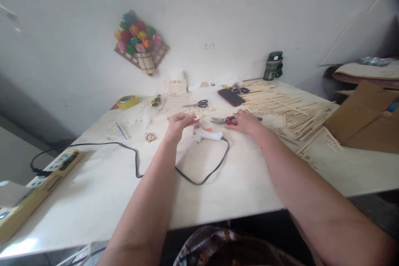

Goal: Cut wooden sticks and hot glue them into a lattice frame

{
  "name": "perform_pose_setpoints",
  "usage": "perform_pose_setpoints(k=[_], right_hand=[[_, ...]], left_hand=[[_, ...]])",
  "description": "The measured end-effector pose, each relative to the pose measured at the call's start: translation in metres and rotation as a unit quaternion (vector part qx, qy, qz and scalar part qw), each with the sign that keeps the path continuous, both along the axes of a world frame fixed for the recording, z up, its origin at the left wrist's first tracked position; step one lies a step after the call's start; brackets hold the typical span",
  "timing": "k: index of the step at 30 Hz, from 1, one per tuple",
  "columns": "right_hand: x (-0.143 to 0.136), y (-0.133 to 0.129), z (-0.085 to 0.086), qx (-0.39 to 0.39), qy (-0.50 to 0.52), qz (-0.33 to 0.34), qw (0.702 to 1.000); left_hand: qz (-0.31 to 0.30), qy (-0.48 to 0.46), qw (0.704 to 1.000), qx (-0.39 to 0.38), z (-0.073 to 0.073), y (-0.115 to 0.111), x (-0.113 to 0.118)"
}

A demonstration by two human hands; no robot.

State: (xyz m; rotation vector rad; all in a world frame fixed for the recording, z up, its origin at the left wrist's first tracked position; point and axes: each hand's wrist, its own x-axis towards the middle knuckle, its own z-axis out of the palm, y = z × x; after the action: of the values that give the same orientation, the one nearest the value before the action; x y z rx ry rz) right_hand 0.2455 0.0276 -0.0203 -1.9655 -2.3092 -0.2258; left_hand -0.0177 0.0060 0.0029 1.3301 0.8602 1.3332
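My left hand [181,124] is closed in a pinch on a small piece made of thin wooden sticks [195,112], partly hidden by the fingers. My right hand [247,121] lies over the red handles of a pair of pruning shears [220,120], fingers closed round them, the metal blades pointing left. Between the hands, a white hot glue gun [212,135] rests on the table, its nozzle end close to my left fingers. A little heap of short wood bits [149,137] sits left of my left hand. Black-handled scissors [199,104] lie beyond both hands.
Loose wooden sticks [299,116] cover the right side, beside a cardboard box [368,120]. A phone [231,97] lies farther back. Yellow tape [127,102] and a utility knife [155,100] are at the back left. The glue gun's black cord [202,183] runs toward a power strip [52,178].
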Motion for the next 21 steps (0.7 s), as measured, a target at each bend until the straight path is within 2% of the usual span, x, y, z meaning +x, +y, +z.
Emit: perform_pose_setpoints(k=[7, 11, 14, 17, 21], right_hand=[[-0.001, 0.000, -0.006, 0.050, 0.008, 0.020, 0.998], [-0.012, -0.007, 0.009, 0.168, 0.075, 0.051, 0.982], [-0.030, -0.016, 0.022, 0.189, 0.188, 0.082, 0.960], [-0.049, -0.026, 0.030, 0.141, 0.337, 0.122, 0.923], [-0.064, -0.033, 0.032, 0.039, 0.525, 0.144, 0.838]], left_hand=[[0.038, -0.015, 0.999, -0.001, 0.002, -0.002, 0.005], [0.046, -0.007, 0.999, 0.002, 0.003, -0.003, 0.008], [0.052, 0.002, 0.999, 0.010, 0.003, -0.004, 0.012], [0.053, 0.013, 0.999, 0.006, 0.002, -0.006, 0.016], [0.046, 0.038, 0.998, 0.013, 0.001, -0.007, 0.019]])
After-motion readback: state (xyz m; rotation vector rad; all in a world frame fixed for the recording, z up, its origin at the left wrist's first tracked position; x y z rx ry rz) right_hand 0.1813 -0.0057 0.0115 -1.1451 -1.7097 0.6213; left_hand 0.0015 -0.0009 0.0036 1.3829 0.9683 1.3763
